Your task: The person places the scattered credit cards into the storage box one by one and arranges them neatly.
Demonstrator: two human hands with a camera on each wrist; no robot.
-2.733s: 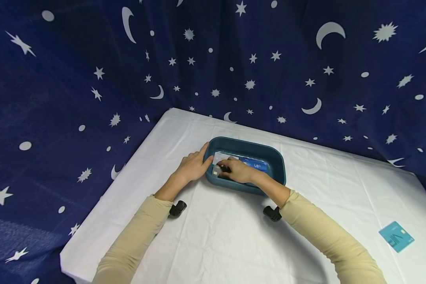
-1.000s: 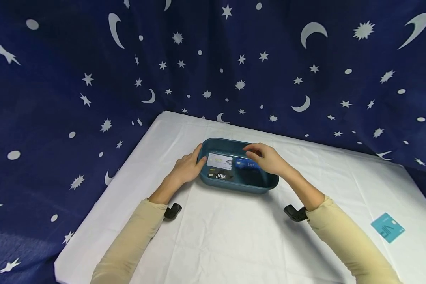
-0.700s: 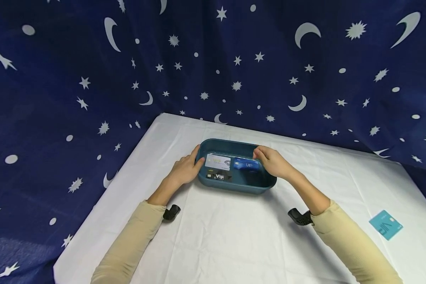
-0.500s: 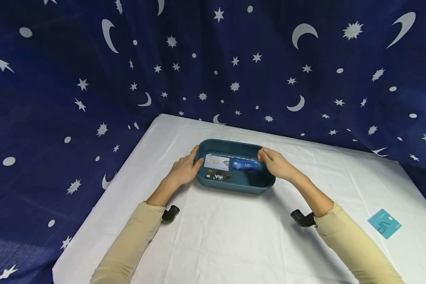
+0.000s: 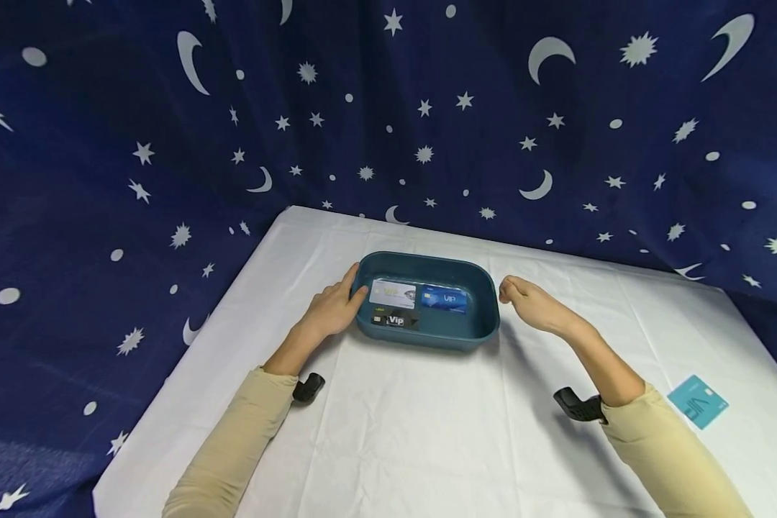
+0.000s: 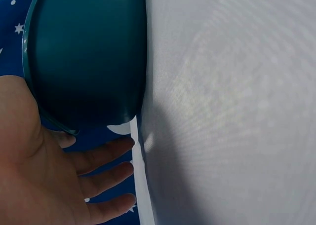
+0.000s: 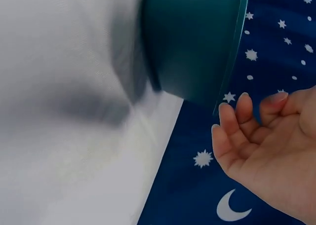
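Note:
A dark teal plastic tub (image 5: 427,344) stands on the white-covered table. Inside it lie a white VIP card (image 5: 393,293), a blue VIP card (image 5: 444,298) and a black VIP card (image 5: 395,319), flat on the bottom. My left hand (image 5: 330,309) holds the tub's left end, thumb over the rim and index finger outside; in the left wrist view the other fingers (image 6: 106,180) extend free. Just off the tub's right end is my right hand (image 5: 536,306). The right wrist view shows its fingers (image 7: 232,131) loosely curled, apart from the tub, holding nothing.
A teal VIP card (image 5: 698,401) lies on the white cloth (image 5: 414,432) at the right, near my right forearm. Black wrist cameras (image 5: 309,388) sit at both wrists. A dark blue curtain (image 5: 362,144) with stars and moons hangs behind and to the left.
My right hand came out of the tub, took hold of its right rim, then let go and moved off to the right. My left hand has stayed at the left end.

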